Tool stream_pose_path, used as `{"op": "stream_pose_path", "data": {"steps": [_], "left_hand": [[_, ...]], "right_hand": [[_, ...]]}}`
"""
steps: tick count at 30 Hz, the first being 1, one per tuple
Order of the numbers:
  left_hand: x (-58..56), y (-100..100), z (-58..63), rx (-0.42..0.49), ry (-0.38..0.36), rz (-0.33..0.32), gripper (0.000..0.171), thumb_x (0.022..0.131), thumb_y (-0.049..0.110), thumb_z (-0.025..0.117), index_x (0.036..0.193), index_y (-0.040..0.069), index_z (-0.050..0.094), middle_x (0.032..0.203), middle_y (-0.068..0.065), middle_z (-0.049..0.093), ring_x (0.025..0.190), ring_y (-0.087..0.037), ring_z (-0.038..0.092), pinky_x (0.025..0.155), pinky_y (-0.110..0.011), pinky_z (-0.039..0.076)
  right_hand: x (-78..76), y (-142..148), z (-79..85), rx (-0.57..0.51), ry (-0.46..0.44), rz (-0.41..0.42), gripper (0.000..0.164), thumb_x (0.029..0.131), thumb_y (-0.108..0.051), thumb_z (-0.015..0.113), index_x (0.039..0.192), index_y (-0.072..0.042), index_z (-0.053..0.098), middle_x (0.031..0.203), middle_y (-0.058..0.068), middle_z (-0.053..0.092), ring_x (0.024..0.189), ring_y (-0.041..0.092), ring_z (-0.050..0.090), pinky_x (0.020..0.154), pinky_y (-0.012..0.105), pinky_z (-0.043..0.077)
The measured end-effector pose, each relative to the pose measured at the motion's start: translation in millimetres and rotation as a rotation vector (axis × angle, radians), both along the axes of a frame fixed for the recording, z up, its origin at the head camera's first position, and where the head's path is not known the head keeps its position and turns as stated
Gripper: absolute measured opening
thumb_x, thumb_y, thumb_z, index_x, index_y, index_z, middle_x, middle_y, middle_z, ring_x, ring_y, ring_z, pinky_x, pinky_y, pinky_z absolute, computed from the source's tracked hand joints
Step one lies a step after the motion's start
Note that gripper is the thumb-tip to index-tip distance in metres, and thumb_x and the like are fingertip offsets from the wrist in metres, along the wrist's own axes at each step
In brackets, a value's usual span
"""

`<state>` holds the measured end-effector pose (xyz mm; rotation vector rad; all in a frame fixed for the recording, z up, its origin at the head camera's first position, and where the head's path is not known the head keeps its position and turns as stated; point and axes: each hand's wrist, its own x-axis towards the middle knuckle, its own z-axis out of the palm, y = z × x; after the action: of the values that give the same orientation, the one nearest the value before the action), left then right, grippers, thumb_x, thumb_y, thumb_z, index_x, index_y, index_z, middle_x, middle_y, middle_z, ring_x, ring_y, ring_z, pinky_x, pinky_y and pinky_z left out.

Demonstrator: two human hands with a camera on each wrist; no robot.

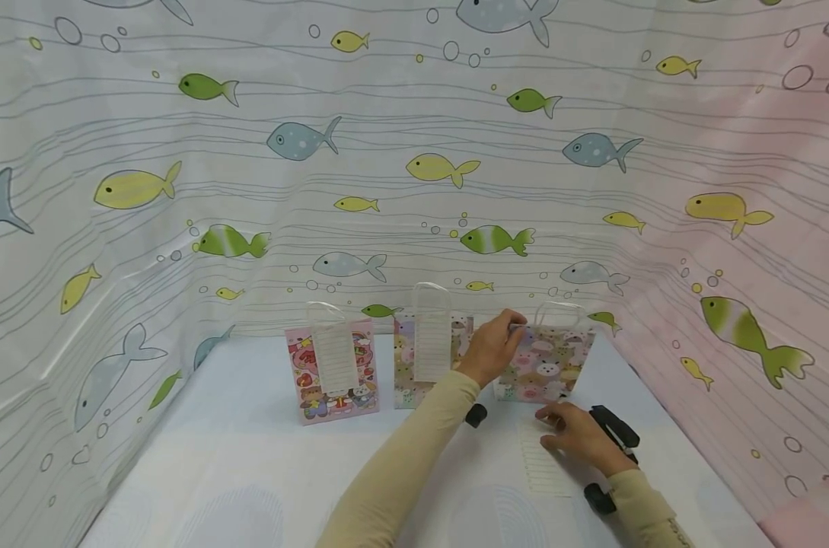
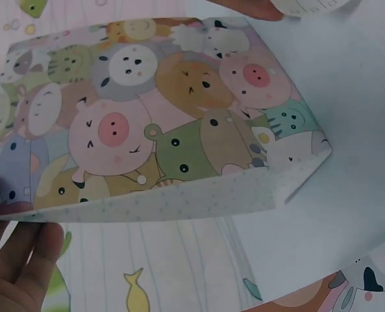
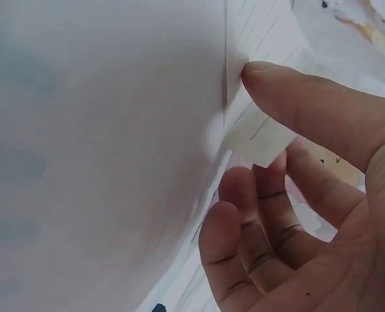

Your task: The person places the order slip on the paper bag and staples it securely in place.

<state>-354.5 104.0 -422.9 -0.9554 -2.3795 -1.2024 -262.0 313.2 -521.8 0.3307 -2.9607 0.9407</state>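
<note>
At the right of the head view stands a paper gift bag (image 1: 547,361) printed with cartoon animals, with white loop handles. My left hand (image 1: 492,350) grips its upper left edge, and the left wrist view shows the fingers (image 2: 36,260) at the bag's rim. In front of the bag a lined paper strip (image 1: 547,468) lies on the table. My right hand (image 1: 581,434) pinches the strip's far end between thumb and fingers. That end of the paper (image 3: 263,136) curls up in the right wrist view. A black stapler (image 1: 616,430) lies just right of this hand.
Two more gift bags stand to the left: a pink one (image 1: 307,399) and an animal-print one (image 1: 403,358). A lined strip (image 1: 335,358) hangs on the pink bag's front, another strip (image 1: 432,342) on the middle bag. Fish-patterned sheeting (image 1: 414,114) surrounds the white table (image 1: 236,457).
</note>
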Motion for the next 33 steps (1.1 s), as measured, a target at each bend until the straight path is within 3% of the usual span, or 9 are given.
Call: {"op": "stream_pose_path", "data": {"steps": [5,11,15,20,26,33], "left_hand": [[-1.0,-1,1.6,-0.042,0.060,-0.009,0.026,0.108,0.021,0.053,0.130,0.015,0.066,0.117,0.001,0.070,0.089,-0.002,0.060,0.076,-0.017,0.048],[-0.8,-1,3.9,-0.043,0.089,0.004,0.023,0.107,0.017,0.054,0.125,0.013,0.068,0.115,-0.001,0.070,0.091,-0.005,0.061,0.081,-0.018,0.048],[-0.5,-2,5.2,-0.035,0.070,0.015,0.022,0.107,0.016,0.054,0.124,0.013,0.068,0.116,-0.001,0.070,0.095,-0.005,0.062,0.082,-0.018,0.049],[-0.5,-4,5.1,-0.022,0.038,0.020,0.023,0.108,0.017,0.052,0.123,0.013,0.068,0.115,-0.001,0.070,0.094,-0.005,0.061,0.082,-0.019,0.049],[0.6,-7,4.5,0.012,0.001,-0.002,0.023,0.108,0.018,0.049,0.121,0.013,0.067,0.112,0.000,0.069,0.093,-0.005,0.060,0.082,-0.020,0.049],[3.5,-9,1.5,0.035,-0.054,-0.035,0.025,0.109,0.021,0.046,0.121,0.014,0.066,0.113,0.001,0.068,0.095,-0.004,0.061,0.082,-0.021,0.050]], "right_hand": [[2.2,2,0.1,0.009,0.031,-0.011,0.021,0.083,-0.006,0.083,0.098,-0.012,0.068,0.092,-0.004,0.063,0.083,0.012,0.057,0.074,0.033,0.050],[5.5,6,6.5,0.003,0.118,0.011,0.014,0.089,-0.008,0.078,0.093,-0.018,0.069,0.090,-0.009,0.065,0.081,0.008,0.059,0.072,0.031,0.051],[10.0,8,16.3,-0.026,0.183,0.011,0.011,0.091,-0.010,0.077,0.098,-0.017,0.071,0.092,-0.012,0.065,0.083,0.008,0.060,0.074,0.033,0.052],[16.3,7,31.9,-0.033,0.332,0.038,0.017,0.089,-0.006,0.078,0.101,-0.016,0.071,0.092,-0.013,0.066,0.083,0.006,0.061,0.072,0.036,0.054],[23.4,-1,53.9,-0.037,0.508,0.010,0.022,0.087,-0.004,0.080,0.102,-0.017,0.071,0.089,-0.012,0.067,0.077,0.003,0.059,0.062,0.025,0.048],[26.3,-10,68.6,-0.087,0.643,-0.054,0.025,0.087,-0.007,0.082,0.108,-0.016,0.071,0.088,-0.012,0.067,0.078,0.004,0.058,0.064,0.017,0.041]]}}
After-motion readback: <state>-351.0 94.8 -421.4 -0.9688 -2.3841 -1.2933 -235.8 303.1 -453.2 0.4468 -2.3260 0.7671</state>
